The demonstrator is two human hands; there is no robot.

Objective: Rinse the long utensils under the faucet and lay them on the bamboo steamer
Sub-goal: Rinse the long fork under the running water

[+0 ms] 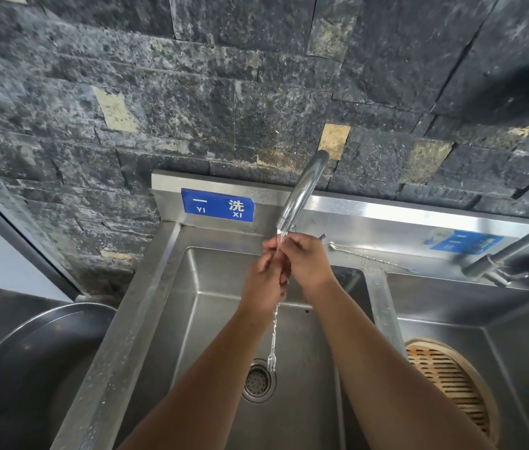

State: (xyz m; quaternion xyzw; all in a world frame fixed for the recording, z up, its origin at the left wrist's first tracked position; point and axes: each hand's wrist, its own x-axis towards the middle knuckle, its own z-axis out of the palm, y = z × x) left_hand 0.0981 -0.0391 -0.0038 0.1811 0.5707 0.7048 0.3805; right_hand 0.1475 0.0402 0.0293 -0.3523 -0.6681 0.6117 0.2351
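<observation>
Over the steel sink (211,336), under the faucet (302,190), your left hand (263,280) and right hand (308,264) both curl fingers round a long fork (273,339) hanging prongs-down.

**Steel sink and stone wall around the blue sign**

A blue sign (217,205) reading YI XI is sitting on a steel backsplash (370,207). Above it, a dark stone wall (191,92) is filling the view. Below it, a steel basin (211,303) is showing a round drain strainer (257,381) on its floor. Far right of the sign, a second blue label (464,243) is sticking to the steel, with a dark tap (513,251) jutting in beside it. Below and left of the sign, a large round metal pan (29,368) is resting.
</observation>
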